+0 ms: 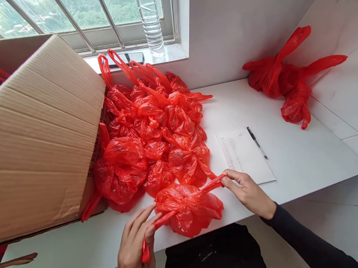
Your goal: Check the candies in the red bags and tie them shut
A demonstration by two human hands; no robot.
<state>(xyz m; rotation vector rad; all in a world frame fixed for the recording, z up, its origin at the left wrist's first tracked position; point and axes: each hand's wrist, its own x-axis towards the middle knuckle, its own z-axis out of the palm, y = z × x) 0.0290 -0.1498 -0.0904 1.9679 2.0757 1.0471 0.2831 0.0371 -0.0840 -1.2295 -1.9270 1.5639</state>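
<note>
Now, the tied red bag (189,208) lies just right of the cardboard box (37,140). The left hand (136,241) pinches its left handle (162,222) and the right hand (248,192) pinches its right handle (210,185), both stretched outward. Looks like knot work; the next move needs an even, steady pull.

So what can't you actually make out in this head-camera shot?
Head view throughout.
Contents of the tied red bag, held by left hand and right hand: opaque plastic hides them.
Writing on the paper sheet: too small to read.
Inside of the cardboard box: its own wall blocks it.
Top of the water bottle: cut off by the upper edge.
</note>
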